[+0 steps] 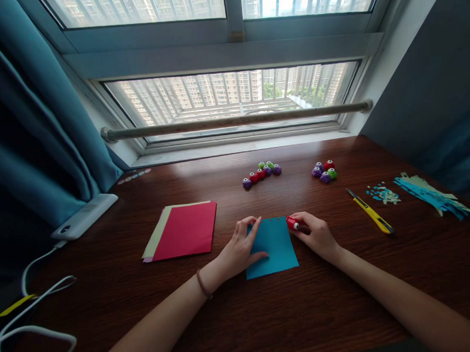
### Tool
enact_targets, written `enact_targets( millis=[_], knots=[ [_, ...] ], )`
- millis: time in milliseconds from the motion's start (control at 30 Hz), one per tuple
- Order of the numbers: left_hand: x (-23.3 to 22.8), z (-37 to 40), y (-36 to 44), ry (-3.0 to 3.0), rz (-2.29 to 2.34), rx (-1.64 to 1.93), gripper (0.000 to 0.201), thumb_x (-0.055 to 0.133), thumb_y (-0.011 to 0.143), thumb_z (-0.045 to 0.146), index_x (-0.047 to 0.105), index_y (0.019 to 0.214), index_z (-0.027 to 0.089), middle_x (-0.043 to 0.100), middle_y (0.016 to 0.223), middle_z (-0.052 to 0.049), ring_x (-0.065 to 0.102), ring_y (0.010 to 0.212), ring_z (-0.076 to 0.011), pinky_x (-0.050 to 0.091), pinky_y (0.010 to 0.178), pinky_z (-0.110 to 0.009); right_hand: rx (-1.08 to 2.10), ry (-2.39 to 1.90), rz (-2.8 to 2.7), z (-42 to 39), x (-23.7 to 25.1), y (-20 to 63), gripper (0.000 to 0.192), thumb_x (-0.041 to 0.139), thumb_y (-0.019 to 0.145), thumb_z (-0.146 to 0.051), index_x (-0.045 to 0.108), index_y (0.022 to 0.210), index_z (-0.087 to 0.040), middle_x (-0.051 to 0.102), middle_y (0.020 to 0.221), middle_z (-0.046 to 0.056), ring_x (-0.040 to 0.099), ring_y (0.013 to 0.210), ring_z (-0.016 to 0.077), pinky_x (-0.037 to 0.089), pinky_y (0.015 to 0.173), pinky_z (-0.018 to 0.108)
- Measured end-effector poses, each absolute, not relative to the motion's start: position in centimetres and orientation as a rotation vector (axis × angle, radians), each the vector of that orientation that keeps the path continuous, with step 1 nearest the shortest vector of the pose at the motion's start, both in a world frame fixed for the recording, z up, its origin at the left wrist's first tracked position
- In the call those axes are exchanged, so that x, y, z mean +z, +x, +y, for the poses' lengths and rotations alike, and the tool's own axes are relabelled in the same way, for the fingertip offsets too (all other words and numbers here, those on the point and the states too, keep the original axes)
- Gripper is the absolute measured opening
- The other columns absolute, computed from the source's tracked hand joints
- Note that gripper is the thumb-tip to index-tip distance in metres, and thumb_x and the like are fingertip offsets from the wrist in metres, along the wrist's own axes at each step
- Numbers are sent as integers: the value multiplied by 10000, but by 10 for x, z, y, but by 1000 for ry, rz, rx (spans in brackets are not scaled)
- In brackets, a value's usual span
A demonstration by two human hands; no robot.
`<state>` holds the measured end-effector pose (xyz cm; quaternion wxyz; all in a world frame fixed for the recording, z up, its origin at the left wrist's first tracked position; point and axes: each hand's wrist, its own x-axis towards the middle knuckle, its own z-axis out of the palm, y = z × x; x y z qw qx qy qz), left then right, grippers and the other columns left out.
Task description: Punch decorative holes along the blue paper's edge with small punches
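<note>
A blue sheet of paper (273,250) lies on the desk in front of me, with small marks or holes along its far edge. My left hand (242,245) rests over the sheet's left side, thumb and fingers spread apart. At the far right corner, my right hand (313,234) pinches a small red craft punch (292,223) with a white button, set against the paper's edge. Whether the punch's slot is around the paper is too small to tell. Similar punches in purple, red and green (260,173) stand in a row farther back.
Another cluster of punches (324,172) sits back right. A yellow utility knife (371,212), paper bits (383,193) and cut strips (433,194) lie to the right. Stacked red and cream paper (186,230) is at left, near a white power strip (85,216) and cable (38,328).
</note>
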<state>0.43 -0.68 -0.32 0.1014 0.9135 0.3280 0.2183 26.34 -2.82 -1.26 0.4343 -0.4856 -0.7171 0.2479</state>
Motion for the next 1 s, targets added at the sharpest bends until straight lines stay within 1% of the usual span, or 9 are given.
enact_targets(
  millis=[233, 400, 633, 767, 900, 1000],
  knots=[
    [-5, -6, 4, 2696, 978, 667, 892, 608, 789, 467, 80, 1454, 192, 331, 1237, -163, 360, 1150, -316, 366, 990, -488, 556, -1190, -1781, -30, -7, 262, 195, 607, 806, -210, 563, 993, -241, 615, 989, 49, 606, 904, 214, 525, 800, 345],
    [-5, -6, 4, 2692, 985, 651, 898, 607, 790, 466, 63, 1454, 204, 316, 1242, -159, 353, 1149, -313, 364, 993, -488, 471, -1190, -1825, -30, -8, 264, 211, 592, 817, -193, 545, 1015, -249, 614, 1001, 51, 596, 929, 220, 509, 818, 360],
    [-3, -6, 5, 2694, 978, 664, 892, 611, 793, 452, 69, 1455, 199, 329, 1237, -161, 364, 1139, -308, 366, 989, -485, 309, -1149, -1941, -31, -9, 265, 264, 543, 842, -139, 508, 1086, -235, 599, 1032, 69, 568, 1001, 212, 481, 891, 369],
    [-3, -6, 5, 2700, 974, 672, 890, 612, 793, 449, 73, 1455, 198, 333, 1236, -162, 369, 1137, -308, 370, 984, -492, 126, -1120, -2001, -32, -11, 266, 253, 502, 870, -136, 500, 1117, -189, 592, 1060, 99, 565, 1014, 217, 487, 892, 382],
    [-3, -6, 5, 2705, 969, 671, 892, 612, 794, 445, 67, 1455, 198, 326, 1237, -162, 363, 1141, -309, 374, 982, -493, -37, -1124, -2088, -34, -10, 266, 244, 502, 871, -112, 510, 1115, -121, 590, 1073, 140, 567, 1013, 226, 495, 885, 369],
    [-4, -6, 5, 2705, 973, 670, 892, 613, 792, 447, 71, 1455, 196, 324, 1236, -162, 360, 1140, -309, 375, 981, -490, -121, -1134, -2121, -35, -9, 265, 240, 508, 869, -101, 515, 1109, -107, 593, 1073, 149, 569, 1006, 229, 503, 871, 357]
  ],
)
